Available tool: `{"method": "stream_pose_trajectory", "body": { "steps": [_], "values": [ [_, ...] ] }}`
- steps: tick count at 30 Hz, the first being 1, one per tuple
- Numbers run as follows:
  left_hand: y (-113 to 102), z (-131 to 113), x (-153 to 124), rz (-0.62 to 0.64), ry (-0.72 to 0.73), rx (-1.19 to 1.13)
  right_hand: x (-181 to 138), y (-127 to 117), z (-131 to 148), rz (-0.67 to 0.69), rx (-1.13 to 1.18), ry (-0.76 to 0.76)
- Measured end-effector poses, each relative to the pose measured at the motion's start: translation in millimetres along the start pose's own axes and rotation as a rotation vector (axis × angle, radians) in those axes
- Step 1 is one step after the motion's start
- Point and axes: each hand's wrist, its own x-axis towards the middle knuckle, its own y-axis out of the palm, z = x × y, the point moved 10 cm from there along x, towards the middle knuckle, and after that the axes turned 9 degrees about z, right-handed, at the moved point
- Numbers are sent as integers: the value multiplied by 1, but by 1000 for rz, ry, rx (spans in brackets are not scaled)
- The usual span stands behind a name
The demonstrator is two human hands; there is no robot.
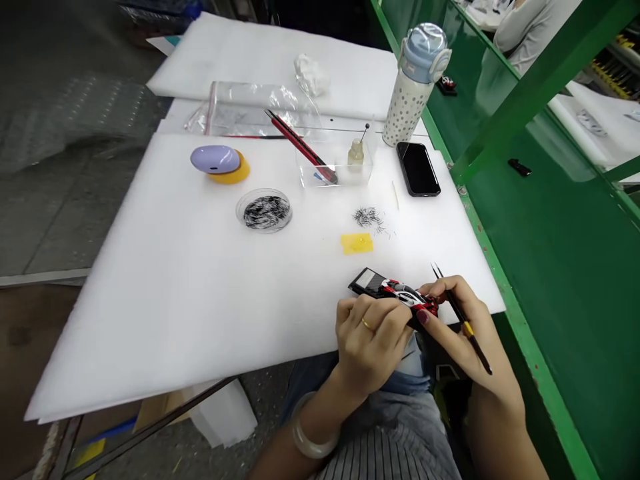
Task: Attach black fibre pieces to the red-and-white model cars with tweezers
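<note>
- Far left on the white foam sheet [175,280] we see a purple case [215,159] resting on a yellow disc. Just right of it is a round dish [264,210] of dark pins.
- The left hand [367,340] is closed around the model car [395,293], which is held at the sheet's near edge between both hands.
- Beyond the car we find a yellow scrap [357,243] and a loose pile of pins [369,217].
- The right hand [463,333] pinches tweezers [463,320], tips pointing away, while its fingertips touch the car.
- Farther back lie a phone [418,169] and a dotted bottle [415,83].
</note>
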Motion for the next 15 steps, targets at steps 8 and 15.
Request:
{"method": "stream_pose_trajectory", "body": {
  "steps": [8, 15],
  "values": [
    [-20, 3, 2, 46, -28, -55, -15, -45, -20, -196, -76, 5],
    [-62, 44, 2, -17, -17, -11, -104, -207, -117, -847, -484, 328]
  ]
}}
